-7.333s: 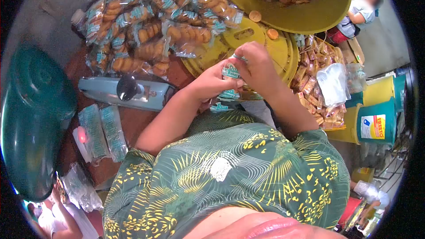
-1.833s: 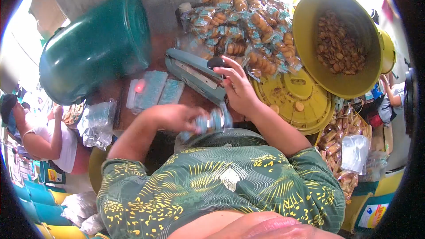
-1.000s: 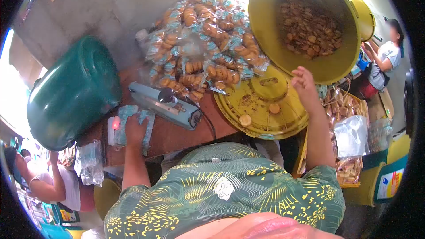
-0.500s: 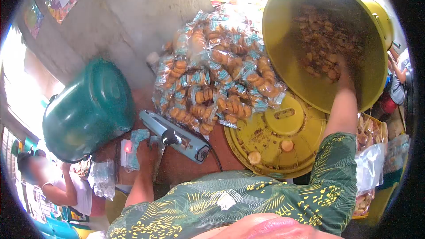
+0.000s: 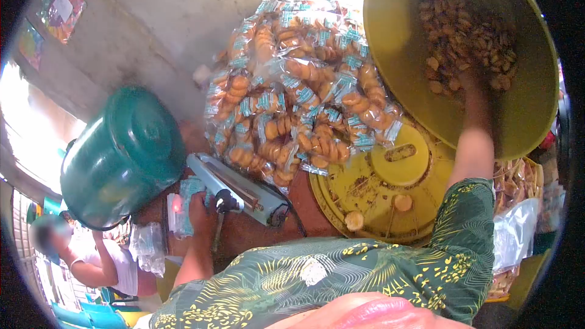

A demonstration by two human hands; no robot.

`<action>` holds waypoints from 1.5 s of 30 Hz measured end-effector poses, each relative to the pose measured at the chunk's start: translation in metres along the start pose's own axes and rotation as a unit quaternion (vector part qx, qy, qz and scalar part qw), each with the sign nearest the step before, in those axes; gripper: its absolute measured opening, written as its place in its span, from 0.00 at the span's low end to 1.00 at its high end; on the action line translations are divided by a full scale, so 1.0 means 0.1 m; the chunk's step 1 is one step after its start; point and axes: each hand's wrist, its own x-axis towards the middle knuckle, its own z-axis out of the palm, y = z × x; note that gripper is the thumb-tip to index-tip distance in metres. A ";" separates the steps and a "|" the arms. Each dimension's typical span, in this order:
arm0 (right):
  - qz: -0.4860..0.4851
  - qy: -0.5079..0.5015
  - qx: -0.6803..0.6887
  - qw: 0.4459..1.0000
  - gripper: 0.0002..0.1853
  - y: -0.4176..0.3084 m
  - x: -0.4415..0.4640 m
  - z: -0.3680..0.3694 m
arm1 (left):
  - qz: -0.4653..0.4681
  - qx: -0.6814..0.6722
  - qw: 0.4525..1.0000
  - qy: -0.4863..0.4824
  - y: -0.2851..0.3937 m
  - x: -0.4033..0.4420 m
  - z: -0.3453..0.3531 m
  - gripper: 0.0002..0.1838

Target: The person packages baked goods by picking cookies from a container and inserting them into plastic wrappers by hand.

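My left hand (image 5: 203, 214) lies at the printed plastic wrappers (image 5: 192, 186) beside the blue-grey sealer (image 5: 234, 187); its thumb and fingers look apart. Deep inside the tilted yellow bucket (image 5: 396, 55), my right hand (image 5: 472, 85) reaches among the loose round biscuits (image 5: 451, 30). Its fingers are dark and hidden by the biscuits. A big heap of bagged biscuits (image 5: 298, 91) stands between the sealer and the bucket. Two single biscuits, one pale (image 5: 354, 220) and one browner (image 5: 403, 202), rest on the yellow lid (image 5: 365, 186).
A green bucket (image 5: 122, 158) lies tilted at the left, with clear plastic bags (image 5: 147, 248) below it. A person in a white top (image 5: 125, 265) is at the lower left. More packed goods (image 5: 509, 183) and a white plastic bag (image 5: 515, 234) are at the right.
My right hand has left the sealer, crossed the lid and entered the yellow bucket. My left hand has moved from a bunch of wrappers near my lap to the wrappers beside the sealer.
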 end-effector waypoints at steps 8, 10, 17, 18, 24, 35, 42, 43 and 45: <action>-0.107 0.111 -0.101 0.983 0.42 -0.31 -0.77 -0.14 | 0.052 -0.015 0.994 0.090 -0.08 -0.01 0.04 0.09; -0.095 0.120 -0.095 0.984 0.43 -0.40 -0.99 0.06 | -0.009 -0.051 0.997 0.064 0.08 0.02 -0.08 0.09; 0.043 -0.188 0.066 0.979 0.40 -1.26 -2.12 -0.60 | -0.062 -0.160 0.982 0.081 0.22 -0.06 -0.18 0.19; -0.006 -0.139 0.035 0.990 0.38 -1.28 -2.27 -0.65 | -0.081 -0.176 0.977 0.089 0.21 -0.02 -0.21 0.21; -0.138 -0.032 0.080 0.987 0.39 -1.02 -2.97 -0.61 | -0.131 -0.326 0.930 0.104 0.00 0.28 -0.49 0.30; -0.104 0.008 0.158 0.982 0.28 -0.74 -3.65 -0.48 | 0.218 -0.674 0.704 -0.050 2.14 0.12 -1.16 0.10; -0.112 0.041 0.146 0.982 0.26 -0.82 -3.76 -0.44 | 0.368 -0.260 0.888 -0.086 3.14 0.13 0.40 0.07; -0.113 0.045 0.133 0.984 0.26 -0.81 -3.74 -0.45 | 0.359 -0.207 0.906 -0.086 3.18 0.18 0.46 0.08; -0.115 0.050 0.118 0.985 0.24 -0.85 -3.74 -0.50 | 0.361 -0.239 0.899 -0.066 3.22 0.17 0.43 0.16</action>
